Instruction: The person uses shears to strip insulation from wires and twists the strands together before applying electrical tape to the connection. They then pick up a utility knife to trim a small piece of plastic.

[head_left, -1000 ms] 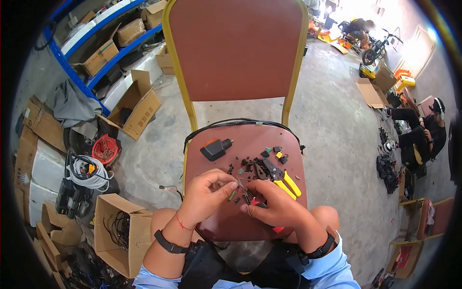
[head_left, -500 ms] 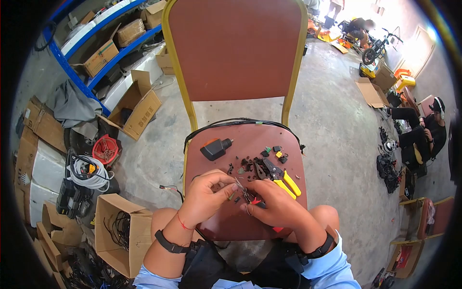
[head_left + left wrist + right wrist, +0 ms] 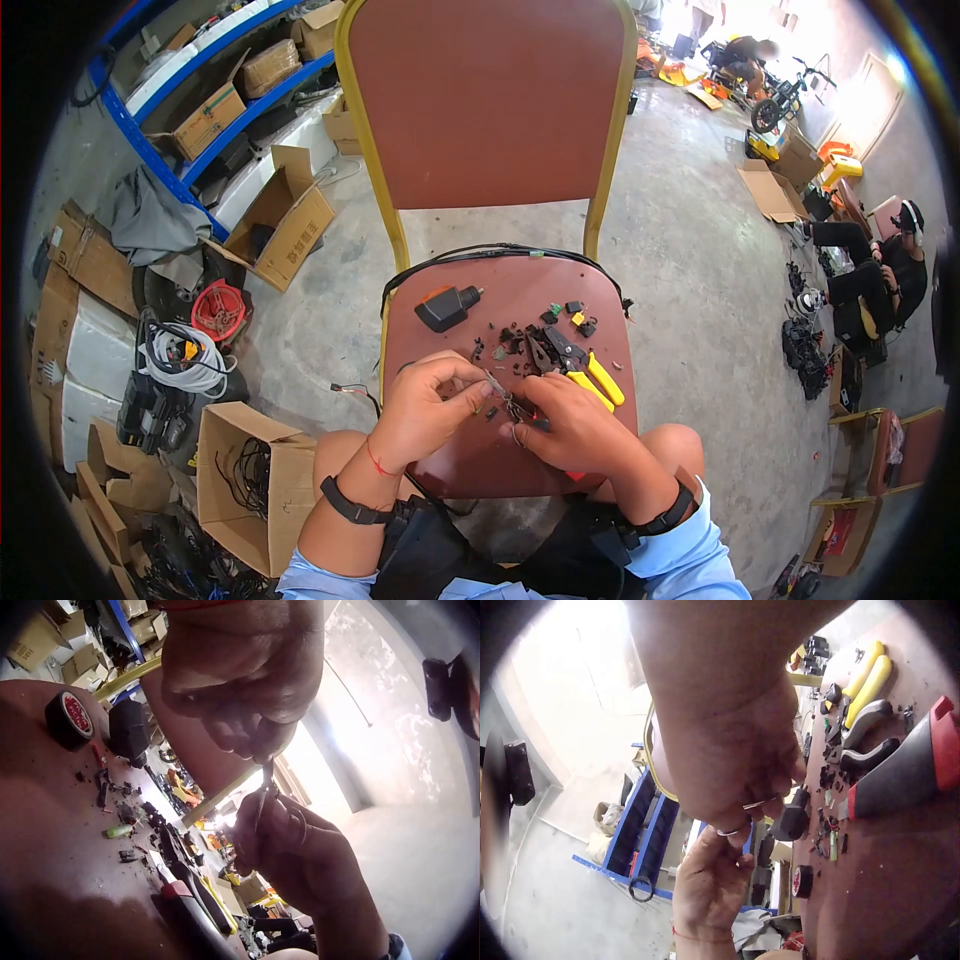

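Over the chair seat (image 3: 450, 475), my left hand (image 3: 432, 405) pinches a thin, greyish sliver (image 3: 267, 778) between thumb and fingertips. My right hand (image 3: 575, 425) faces it, fingers curled and pinching the sliver's other end; its exact kind cannot be told. Black scraps and small connectors (image 3: 580, 318) lie beyond the hands. Right by them are pliers with yellow handles (image 3: 598, 380). A black housing with an orange lens (image 3: 447, 308) rests at the seat's left. In the wrist views a red-and-black handled tool (image 3: 900, 769) and a tape roll (image 3: 69, 720) lie on the seat.
Black cable (image 3: 490, 250) runs along the seat's rear edge below the chair back (image 3: 490, 110). An open carton (image 3: 225, 480) of wires stands at left, near blue shelving (image 3: 150, 145). A seated person (image 3: 895, 265) is at right, and a bike (image 3: 780, 105) stands far back.
Both hands keep nearly the same place, with small finger shifts around the sliver. The red bit beside the right hand shows less now. Things on the seat stay put.
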Motion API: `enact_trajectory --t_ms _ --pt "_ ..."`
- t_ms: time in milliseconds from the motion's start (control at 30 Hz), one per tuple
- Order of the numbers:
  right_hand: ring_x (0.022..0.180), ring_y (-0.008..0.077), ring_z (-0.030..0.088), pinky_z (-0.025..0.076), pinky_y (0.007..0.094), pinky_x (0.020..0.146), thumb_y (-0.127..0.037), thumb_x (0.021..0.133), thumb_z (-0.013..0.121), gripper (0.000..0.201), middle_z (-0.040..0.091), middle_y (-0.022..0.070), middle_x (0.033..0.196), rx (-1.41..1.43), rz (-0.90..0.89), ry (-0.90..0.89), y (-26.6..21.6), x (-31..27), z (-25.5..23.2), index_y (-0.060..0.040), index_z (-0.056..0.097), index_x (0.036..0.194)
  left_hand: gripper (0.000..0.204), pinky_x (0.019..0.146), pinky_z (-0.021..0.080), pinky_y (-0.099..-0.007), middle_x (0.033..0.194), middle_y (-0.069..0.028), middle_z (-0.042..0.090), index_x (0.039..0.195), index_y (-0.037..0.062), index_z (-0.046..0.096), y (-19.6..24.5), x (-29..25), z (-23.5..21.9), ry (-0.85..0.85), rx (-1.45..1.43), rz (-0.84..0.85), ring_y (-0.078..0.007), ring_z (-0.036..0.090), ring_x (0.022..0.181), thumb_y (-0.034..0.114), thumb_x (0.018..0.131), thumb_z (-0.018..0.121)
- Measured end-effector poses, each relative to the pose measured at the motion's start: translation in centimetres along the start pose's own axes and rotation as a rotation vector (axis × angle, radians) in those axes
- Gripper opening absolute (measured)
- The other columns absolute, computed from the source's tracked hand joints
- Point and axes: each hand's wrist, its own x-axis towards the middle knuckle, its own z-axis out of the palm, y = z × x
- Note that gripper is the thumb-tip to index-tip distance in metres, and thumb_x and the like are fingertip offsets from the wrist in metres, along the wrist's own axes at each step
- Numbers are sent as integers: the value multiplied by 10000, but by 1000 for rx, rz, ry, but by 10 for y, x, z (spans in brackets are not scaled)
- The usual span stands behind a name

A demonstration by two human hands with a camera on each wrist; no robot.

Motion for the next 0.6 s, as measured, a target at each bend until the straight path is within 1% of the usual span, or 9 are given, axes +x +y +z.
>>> enact_trajectory --t_ms 67,100,167,200,367,467,567,600 --pt "927 403 614 480 485 789 -285 874 753 336 637 192 910 -8 9 1 0 0 0 -23 625 1041 83 649 440 -223 893 -18 644 960 -15 733 -1 0 0 -3 -36 -23 -63 545 730 48 907 748" --pt "918 384 613 480 470 785 -292 873 759 342 635 175 902 -8 12 2 0 0 0 -27 636 1050 82 646 415 -217 898 -5 632 957 -9 734 -1 -1 1 -4 -54 -35 -54 510 729 54 909 753" --pt "899 346 613 480 441 776 -307 870 769 355 629 141 885 -9 18 5 0 0 1 -35 657 1069 83 650 461 -227 885 -26 651 957 -22 728 -5 0 0 -6 -26 -12 -68 577 730 43 906 741" --pt "896 345 614 479 442 775 -304 868 772 347 627 142 879 -5 15 6 1 0 1 -35 654 1052 85 652 483 -233 879 -37 661 957 -28 726 -6 0 0 -8 -12 -1 -75 610 730 37 904 735" --pt "876 357 613 479 451 768 -284 856 789 322 624 147 872 9 48 -3 8 1 6 -37 641 999 95 650 476 -226 876 -27 662 956 -27 727 -3 -1 2 8 -88 -39 -69 614 730 62 923 731" --pt "862 334 627 492 428 755 -259 856 791 329 639 148 905 -43 37 19 7 0 8 -26 649 1040 104 653 476 -227 878 -23 662 966 -26 729 -2 -1 1 9 -101 -63 -70 615 730 72 934 727" --pt "858 289 640 506 392 746 -261 858 791 386 653 148 945 103 134 13 0 4 3 -5 649 1109 111 659 480 -231 880 -22 661 979 -28 731 -2 -1 1 11 -96 -59 -71 618 747 76 940 725" --pt "899 320 639 504 410 774 -276 862 784 408 659 167 973 131 134 26 -1 4 2 -4 648 1133 114 662 482 -233 880 -22 661 984 -29 731 -1 -1 1 10 -98 -52 -71 619 755 77 941 725"
